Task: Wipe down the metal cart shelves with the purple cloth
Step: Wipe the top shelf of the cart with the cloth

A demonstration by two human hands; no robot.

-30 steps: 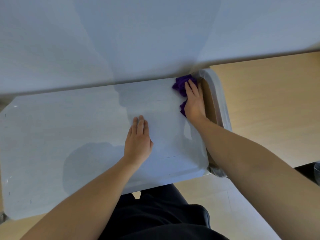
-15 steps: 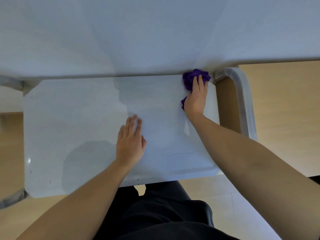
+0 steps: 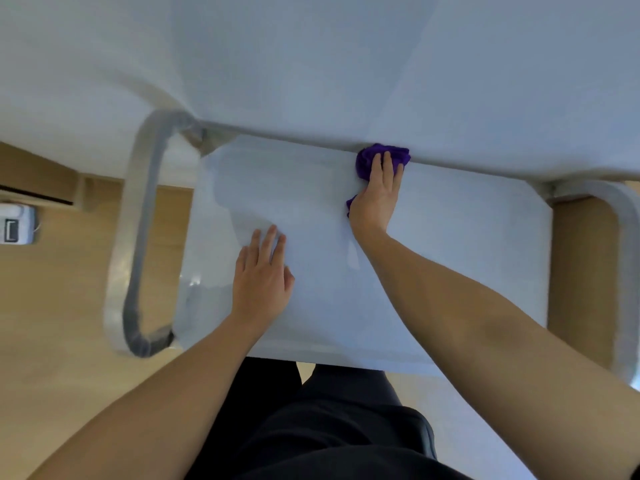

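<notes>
L forearm (image 3: 166, 386) & R forearm (image 3: 485, 317) bare; black trousers (image 3: 329, 438) on legs.

The shelf (image 3: 450, 254) is pale metal, smooth, with a soft satin sheen and a dull reflection near its left edge. The cloth (image 3: 367, 161) under my right hand (image 3: 377, 199) is purple fabric, fuzzy and matt, crumpled into folds. The frame tube (image 3: 138, 220) on the left is rounded metal, shinier, with bright streaks. The floor (image 3: 52, 306) looks like light wood, matt. My trousers (image 3: 329, 427) are black cloth, matt.
</notes>
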